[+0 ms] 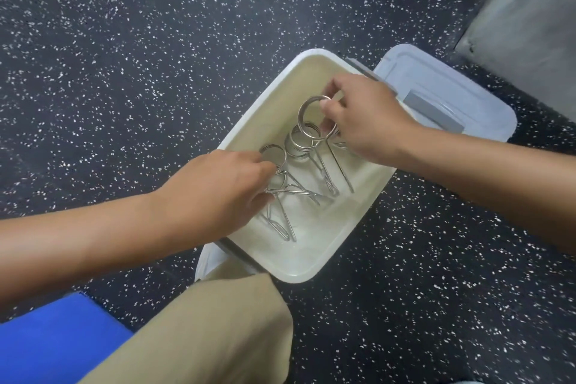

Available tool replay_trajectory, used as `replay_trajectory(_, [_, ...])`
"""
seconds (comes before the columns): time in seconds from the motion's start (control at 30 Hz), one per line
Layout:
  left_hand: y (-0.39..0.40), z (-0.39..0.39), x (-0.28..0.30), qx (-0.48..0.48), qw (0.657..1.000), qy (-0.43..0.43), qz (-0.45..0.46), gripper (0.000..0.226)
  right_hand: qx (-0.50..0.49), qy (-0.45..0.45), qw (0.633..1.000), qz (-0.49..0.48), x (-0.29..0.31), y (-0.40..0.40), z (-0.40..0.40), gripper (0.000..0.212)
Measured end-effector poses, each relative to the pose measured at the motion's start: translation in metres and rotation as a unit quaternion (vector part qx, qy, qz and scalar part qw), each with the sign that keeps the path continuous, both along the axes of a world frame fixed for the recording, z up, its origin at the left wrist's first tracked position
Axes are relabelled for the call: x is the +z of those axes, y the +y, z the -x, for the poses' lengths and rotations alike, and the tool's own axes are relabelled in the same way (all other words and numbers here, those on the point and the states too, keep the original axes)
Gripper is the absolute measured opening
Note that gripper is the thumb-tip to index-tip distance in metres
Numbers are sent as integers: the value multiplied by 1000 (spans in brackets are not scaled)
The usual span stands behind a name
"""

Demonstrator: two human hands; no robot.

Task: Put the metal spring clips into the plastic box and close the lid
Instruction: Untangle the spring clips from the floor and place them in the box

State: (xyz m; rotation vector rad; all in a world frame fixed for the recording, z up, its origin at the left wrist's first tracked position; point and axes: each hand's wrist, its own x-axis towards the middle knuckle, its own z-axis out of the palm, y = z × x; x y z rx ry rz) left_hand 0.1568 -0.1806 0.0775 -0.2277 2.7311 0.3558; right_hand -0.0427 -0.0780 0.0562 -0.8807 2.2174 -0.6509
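A white plastic box stands open on the speckled floor. Several metal spring clips lie inside it, coils toward the far side and long legs toward me. My right hand reaches into the box from the right and pinches the coil of a raised spring clip. My left hand reaches in from the left, its fingers closed around another clip whose legs stick out below the hand. The pale blue lid lies flat on the floor just beyond the box's right side.
The floor is dark with white specks. A grey mat or slab fills the top right corner. My knee in tan trousers is at the bottom centre, touching the box's near corner. A blue object sits at bottom left.
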Motion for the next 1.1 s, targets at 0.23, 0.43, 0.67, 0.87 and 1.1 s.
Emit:
replay_trajectory(0.23, [2,-3,5,6,1000,-4,-7,26,55,140,988,-41,-34,-11,-18,16])
replay_trajectory(0.43, [8,-1,7,12,1000,-13,-5,27,91,195,971,-104,-47,-8,-20,23])
replay_trajectory(0.67, [9,3,7,5,1000,-24,3,31,83,199,971,-108,-58,-7,-19,17])
replay_trajectory(0.87, [9,7,8,6,1000,-27,11,35,70,209,972,-77,-44,1,-5,22])
replay_trajectory(1.1, [12,13,8,8,999,-31,13,34,27,197,978,55,-11,29,15,22])
